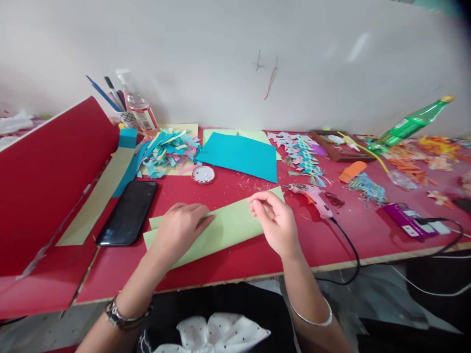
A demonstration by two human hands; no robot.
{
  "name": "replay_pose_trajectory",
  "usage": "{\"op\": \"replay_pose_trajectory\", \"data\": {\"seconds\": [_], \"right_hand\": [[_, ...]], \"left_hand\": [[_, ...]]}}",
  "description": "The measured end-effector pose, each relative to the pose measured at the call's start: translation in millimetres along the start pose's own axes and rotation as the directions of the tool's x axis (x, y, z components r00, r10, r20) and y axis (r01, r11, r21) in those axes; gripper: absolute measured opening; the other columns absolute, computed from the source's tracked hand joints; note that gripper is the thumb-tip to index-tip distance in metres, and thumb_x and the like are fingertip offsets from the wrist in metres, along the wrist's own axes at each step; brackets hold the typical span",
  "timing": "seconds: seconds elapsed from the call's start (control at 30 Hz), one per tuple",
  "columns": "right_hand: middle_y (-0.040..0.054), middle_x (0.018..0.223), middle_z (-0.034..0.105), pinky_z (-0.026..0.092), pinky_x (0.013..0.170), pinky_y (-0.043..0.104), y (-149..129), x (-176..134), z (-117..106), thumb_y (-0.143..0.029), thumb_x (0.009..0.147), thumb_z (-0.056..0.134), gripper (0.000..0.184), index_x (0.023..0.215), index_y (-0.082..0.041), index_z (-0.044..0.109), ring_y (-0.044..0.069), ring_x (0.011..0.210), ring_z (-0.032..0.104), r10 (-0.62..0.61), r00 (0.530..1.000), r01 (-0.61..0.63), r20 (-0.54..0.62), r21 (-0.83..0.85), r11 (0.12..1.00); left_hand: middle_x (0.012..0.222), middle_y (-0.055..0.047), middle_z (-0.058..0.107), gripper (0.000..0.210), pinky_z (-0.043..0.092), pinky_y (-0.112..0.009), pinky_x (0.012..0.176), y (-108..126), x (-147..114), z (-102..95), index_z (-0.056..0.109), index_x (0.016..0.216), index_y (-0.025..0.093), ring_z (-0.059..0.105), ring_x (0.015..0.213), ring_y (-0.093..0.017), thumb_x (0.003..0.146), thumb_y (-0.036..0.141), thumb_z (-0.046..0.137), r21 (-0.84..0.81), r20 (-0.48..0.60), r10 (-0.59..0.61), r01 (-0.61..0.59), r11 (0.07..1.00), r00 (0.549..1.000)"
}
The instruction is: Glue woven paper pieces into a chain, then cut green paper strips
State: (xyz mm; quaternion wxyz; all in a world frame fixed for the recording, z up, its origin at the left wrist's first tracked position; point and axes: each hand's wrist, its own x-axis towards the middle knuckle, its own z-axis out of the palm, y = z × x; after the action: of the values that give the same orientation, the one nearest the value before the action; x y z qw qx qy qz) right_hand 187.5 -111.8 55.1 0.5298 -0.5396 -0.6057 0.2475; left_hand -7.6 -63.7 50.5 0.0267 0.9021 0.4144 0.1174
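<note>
A folded sheet of light green paper point(228, 220) lies slanted on the red table in front of me. My left hand point(184, 223) rests on its left part, fingers bent and thumb stretched along the surface, holding it down. Over the right end of the paper is my right hand point(274, 218), its thumb and fingertips drawn together in a pinch. Whatever may be between those fingertips is too small to make out. Just beyond the paper lies a turquoise sheet point(241, 157). A pink glue gun point(312, 198) lies to the right of my right hand.
A black phone point(128, 213) and a raised red board point(55, 181) are at left. Paper strips point(169, 149) are heaped near a clear bottle point(142, 110). A round lid point(203, 174) sits mid-table. On the right are a leaning green bottle point(408, 127) and a purple power strip point(408, 220) with cords.
</note>
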Motion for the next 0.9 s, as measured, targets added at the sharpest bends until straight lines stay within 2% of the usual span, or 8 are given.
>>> {"op": "replay_pose_trajectory", "data": {"seconds": [0.1,0.23,0.43,0.57,0.7,0.9], "right_hand": [[-0.0003,0.072,0.055,0.044,0.060,0.021,5,-6,-2,-0.024,0.083,0.048,0.008,0.084,-0.021,0.055,0.010,0.065,0.054,0.069,0.998,-0.069,0.002,0.036,0.997],[0.0004,0.078,0.057,0.046,0.065,0.023,6,-9,-9,-0.023,0.081,0.050,0.007,0.085,-0.022,0.056,0.011,0.070,0.056,0.056,0.995,-0.057,-0.078,-0.013,0.998],[0.0001,0.069,0.055,0.044,0.058,0.021,8,-13,-21,-0.025,0.085,0.043,0.014,0.081,-0.019,0.055,0.009,0.062,0.052,0.053,0.980,-0.068,-0.192,-0.072,0.995],[0.0002,0.065,0.054,0.043,0.056,0.021,8,-16,-21,-0.027,0.086,0.042,0.018,0.074,-0.018,0.054,0.009,0.059,0.051,0.085,0.981,-0.097,-0.177,-0.059,0.994],[-0.0003,0.066,0.055,0.044,0.054,0.021,6,-17,-18,-0.028,0.082,0.048,0.012,0.077,-0.019,0.055,0.009,0.058,0.052,0.138,0.982,-0.136,-0.129,0.020,0.990],[-0.0010,0.067,0.059,0.046,0.055,0.020,3,-16,-13,-0.025,0.077,0.056,0.006,0.078,-0.019,0.057,0.009,0.059,0.055,0.158,0.979,-0.147,-0.132,0.089,0.985]], "left_hand": [[0.062,-0.001,0.057,0.025,0.034,-0.028,0.060,-2,-2,-1.6,0.052,0.069,0.017,0.053,0.059,-0.017,0.086,0.032,0.041,0.006,0.019,0.000,0.000,1.000,1.000],[0.064,-0.002,0.058,0.023,0.036,-0.028,0.062,-2,-5,-9.1,0.054,0.073,0.017,0.054,0.061,-0.018,0.086,0.031,0.040,0.027,0.041,-0.009,0.008,1.000,0.999],[0.065,-0.002,0.059,0.027,0.037,-0.029,0.062,-4,-15,-20.5,0.054,0.072,0.017,0.055,0.061,-0.019,0.087,0.032,0.037,0.073,0.034,0.037,-0.039,0.997,0.999],[0.061,-0.002,0.057,0.029,0.037,-0.029,0.059,-4,-20,-19.0,0.054,0.070,0.018,0.054,0.058,-0.018,0.087,0.033,0.037,0.080,0.014,0.066,-0.067,0.995,0.998],[0.062,-0.002,0.057,0.030,0.037,-0.029,0.058,-4,-23,-18.0,0.056,0.072,0.018,0.055,0.058,-0.018,0.087,0.033,0.035,0.076,-0.003,0.088,-0.087,0.993,0.996],[0.061,-0.001,0.056,0.029,0.037,-0.030,0.060,-6,-27,-24.4,0.055,0.072,0.019,0.053,0.057,-0.017,0.088,0.031,0.035,0.116,-0.040,0.108,-0.103,0.988,0.993]]}}
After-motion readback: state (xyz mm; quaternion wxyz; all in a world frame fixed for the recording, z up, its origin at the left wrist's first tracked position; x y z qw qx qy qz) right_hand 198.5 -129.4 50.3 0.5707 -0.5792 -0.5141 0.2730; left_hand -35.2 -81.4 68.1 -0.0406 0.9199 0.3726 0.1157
